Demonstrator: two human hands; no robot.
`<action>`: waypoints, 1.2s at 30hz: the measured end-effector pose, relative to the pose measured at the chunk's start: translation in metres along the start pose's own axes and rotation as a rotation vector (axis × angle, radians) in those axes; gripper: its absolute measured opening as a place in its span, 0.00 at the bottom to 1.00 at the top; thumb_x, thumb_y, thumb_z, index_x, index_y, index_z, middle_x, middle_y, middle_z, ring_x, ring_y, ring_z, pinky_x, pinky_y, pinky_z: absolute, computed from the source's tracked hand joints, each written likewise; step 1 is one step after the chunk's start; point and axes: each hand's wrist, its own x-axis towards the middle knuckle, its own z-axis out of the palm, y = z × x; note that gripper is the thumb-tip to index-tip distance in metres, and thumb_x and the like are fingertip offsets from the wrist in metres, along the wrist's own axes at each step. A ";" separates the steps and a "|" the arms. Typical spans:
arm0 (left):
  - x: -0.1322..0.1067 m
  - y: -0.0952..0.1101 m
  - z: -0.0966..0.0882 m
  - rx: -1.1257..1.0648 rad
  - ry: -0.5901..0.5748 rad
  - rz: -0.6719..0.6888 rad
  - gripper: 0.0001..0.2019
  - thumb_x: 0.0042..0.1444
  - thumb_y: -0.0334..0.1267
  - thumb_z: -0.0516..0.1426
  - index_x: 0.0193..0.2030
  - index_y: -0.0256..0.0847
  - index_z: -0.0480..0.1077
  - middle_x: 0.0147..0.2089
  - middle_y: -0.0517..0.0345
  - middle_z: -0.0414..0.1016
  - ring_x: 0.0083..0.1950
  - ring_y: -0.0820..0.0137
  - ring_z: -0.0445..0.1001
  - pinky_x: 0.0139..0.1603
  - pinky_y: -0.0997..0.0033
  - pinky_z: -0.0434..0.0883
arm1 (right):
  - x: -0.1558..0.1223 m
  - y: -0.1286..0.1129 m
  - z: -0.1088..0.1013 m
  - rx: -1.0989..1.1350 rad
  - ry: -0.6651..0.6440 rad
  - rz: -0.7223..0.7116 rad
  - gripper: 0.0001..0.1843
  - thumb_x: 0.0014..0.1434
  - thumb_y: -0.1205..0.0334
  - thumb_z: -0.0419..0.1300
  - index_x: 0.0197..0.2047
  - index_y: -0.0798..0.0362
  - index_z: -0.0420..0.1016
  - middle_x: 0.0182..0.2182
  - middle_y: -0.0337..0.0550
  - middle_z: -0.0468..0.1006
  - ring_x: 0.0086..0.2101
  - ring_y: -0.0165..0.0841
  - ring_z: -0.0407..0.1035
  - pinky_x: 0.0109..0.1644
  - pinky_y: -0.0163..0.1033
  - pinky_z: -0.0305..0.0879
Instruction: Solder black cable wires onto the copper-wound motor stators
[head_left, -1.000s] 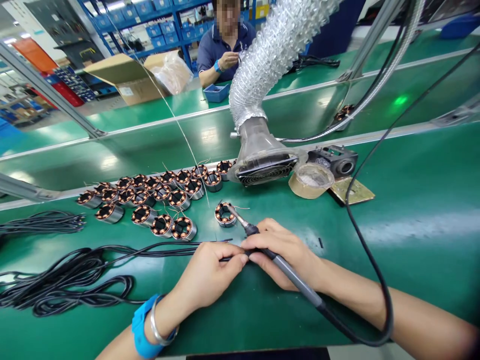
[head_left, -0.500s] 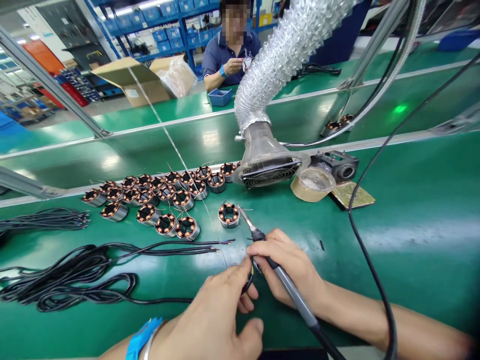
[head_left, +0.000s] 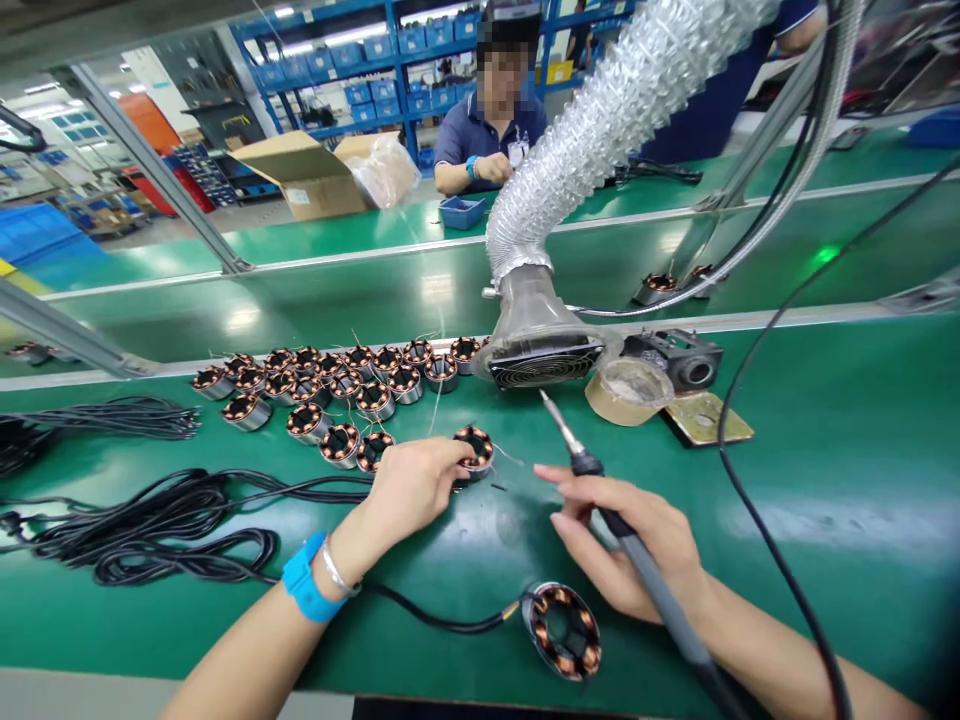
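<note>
My left hand (head_left: 420, 482) reaches forward, its thumb and fingers pinched on the near-left side of a copper-wound motor stator (head_left: 484, 458) that rests on the green bench. In my right hand (head_left: 651, 535) is a soldering iron (head_left: 637, 560), its tip pointing up and away, with the index finger and thumb partly spread. Nearer to me lies a second stator (head_left: 564, 632), tilted, with the end of a black cable (head_left: 442, 622) meeting its left side. Several more stators (head_left: 307, 420) stand in rows beyond and left of my left hand.
Bundled black cables (head_left: 165, 530) cover the bench's left. A fume extractor hood (head_left: 536, 340) hangs over the bench's back edge. Beside it are a tape-like roll (head_left: 628, 392), a black soldering iron holder (head_left: 686, 362) and a square tin (head_left: 709, 418). A co-worker (head_left: 491, 130) sits opposite.
My left hand has left the cable and moved forward to the single stator. A stator with a cable now lies in front. The soldering iron has swung right and the view has shifted.
</note>
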 end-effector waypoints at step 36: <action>0.033 0.028 0.000 -0.058 0.068 -0.151 0.13 0.66 0.37 0.48 0.47 0.41 0.74 0.40 0.55 0.81 0.41 0.64 0.79 0.41 0.70 0.69 | -0.030 0.068 -0.030 -0.372 -0.289 -0.113 0.14 0.65 0.73 0.50 0.51 0.50 0.67 0.49 0.51 0.76 0.53 0.37 0.72 0.53 0.45 0.75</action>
